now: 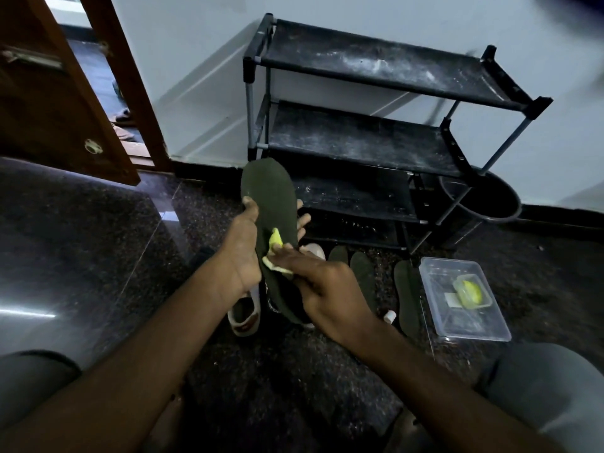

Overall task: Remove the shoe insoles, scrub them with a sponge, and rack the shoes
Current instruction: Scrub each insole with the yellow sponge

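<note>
While the left hand [242, 243] grips the insole [271, 204] in front of the rack [376, 138], the right hand [323, 289] pinches the sponge [276, 253] on it. Pushing hard might bend the insole.

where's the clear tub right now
In the head view the clear tub sits on the floor at lower right, beside the insoles lying there, in front of the shoe rack.

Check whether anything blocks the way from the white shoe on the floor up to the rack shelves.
Nothing visible does. The white shoe lies on the floor before the rack, whose shelves look bare. Only the left hand and its insole hang above it.
</note>
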